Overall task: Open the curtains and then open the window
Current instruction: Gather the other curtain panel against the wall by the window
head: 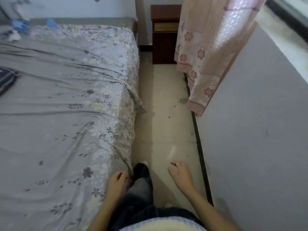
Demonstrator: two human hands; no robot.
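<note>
Curtain (206, 52) hangs ahead on my right, along the wall under the window (288, 15). Left hand (117, 182) and right hand (181, 175) loose, fingers slack, holding nothing. Fabric looks light, soft; I'd grab its near edge w/ a full pinch.

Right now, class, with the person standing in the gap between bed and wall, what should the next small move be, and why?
Probably a step forward along the floor toward the pink curtain. Both the left hand and right hand hang empty and low, well short of the curtain, which hangs ahead by the wall.
</note>
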